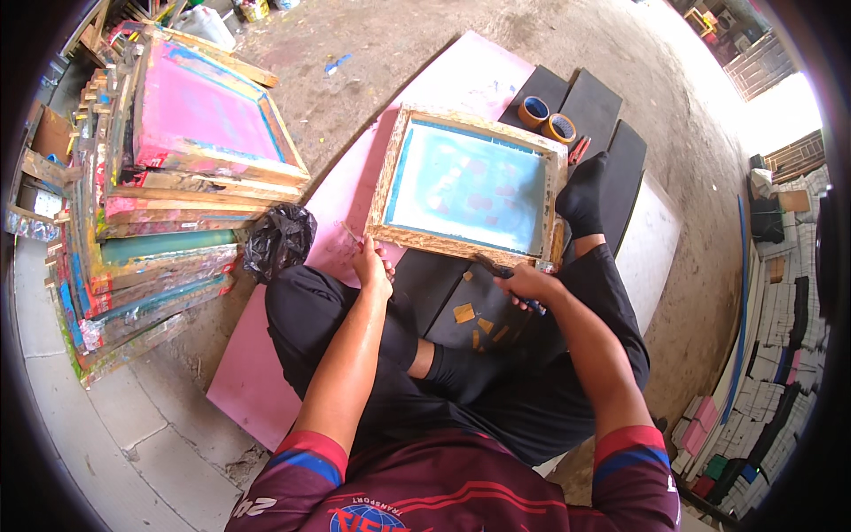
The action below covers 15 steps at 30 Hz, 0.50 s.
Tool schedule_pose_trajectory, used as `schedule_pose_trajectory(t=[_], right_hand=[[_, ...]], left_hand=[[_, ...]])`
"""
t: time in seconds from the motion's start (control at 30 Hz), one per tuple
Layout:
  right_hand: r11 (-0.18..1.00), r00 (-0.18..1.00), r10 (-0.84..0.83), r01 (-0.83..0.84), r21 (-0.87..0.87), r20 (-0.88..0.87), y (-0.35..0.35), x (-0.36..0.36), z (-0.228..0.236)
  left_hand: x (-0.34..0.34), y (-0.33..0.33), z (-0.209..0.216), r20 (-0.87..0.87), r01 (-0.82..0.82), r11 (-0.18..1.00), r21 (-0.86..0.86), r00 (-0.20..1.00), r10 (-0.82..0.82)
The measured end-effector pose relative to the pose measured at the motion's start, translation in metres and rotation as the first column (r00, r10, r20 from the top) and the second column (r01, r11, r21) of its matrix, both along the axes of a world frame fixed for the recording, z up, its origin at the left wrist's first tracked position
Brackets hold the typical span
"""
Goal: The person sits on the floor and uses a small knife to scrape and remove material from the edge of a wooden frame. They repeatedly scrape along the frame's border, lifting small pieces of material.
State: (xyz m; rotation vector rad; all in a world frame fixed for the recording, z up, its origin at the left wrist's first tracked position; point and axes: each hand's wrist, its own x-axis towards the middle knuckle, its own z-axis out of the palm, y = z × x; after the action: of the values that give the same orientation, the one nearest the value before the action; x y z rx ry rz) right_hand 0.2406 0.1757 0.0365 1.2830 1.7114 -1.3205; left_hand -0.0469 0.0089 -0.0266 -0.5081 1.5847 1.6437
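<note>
A wooden screen-printing frame (474,247) with pale blue mesh lies in front of me. My left hand (373,269) is closed at its near left corner, pinching a thin tan strip (352,233). Near the frame's front right edge, my right hand (530,285) grips a hand tool (490,264) with a dark metal head and a blue handle. Its exact kind is hard to make out. Torn bits of brown tape (464,313) lie on the black board (434,284) between my legs.
Past the frame's far right corner sit two tape rolls (559,129) and a red-handled tool (579,151). Several used screen frames (204,111) are stacked at left, beside a black plastic bag (279,239). My foot (581,199) rests by the frame's right side.
</note>
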Motion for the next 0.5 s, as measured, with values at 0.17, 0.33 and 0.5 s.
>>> schedule_pose_trajectory(t=[0.17, 0.33, 0.5], right_hand=[[0.879, 0.998, 0.047, -0.020, 0.477, -0.045, -0.040, 0.005, -0.022], [0.793, 0.997, -0.029, 0.071, 0.606, -0.078, -0.075, 0.000, -0.023], [0.835, 0.989, 0.002, 0.080, 0.545, -0.150, -0.095, -0.010, -0.018]], left_hand=[[0.000, -0.002, 0.001, -0.003, -0.011, 1.000, 0.010, 1.000, 0.011], [0.003, -0.007, 0.007, -0.017, 0.087, 0.996, 0.026, 0.996, -0.087], [0.014, -0.011, 0.011, -0.108, 0.419, 0.889, 0.186, 0.908, -0.405]])
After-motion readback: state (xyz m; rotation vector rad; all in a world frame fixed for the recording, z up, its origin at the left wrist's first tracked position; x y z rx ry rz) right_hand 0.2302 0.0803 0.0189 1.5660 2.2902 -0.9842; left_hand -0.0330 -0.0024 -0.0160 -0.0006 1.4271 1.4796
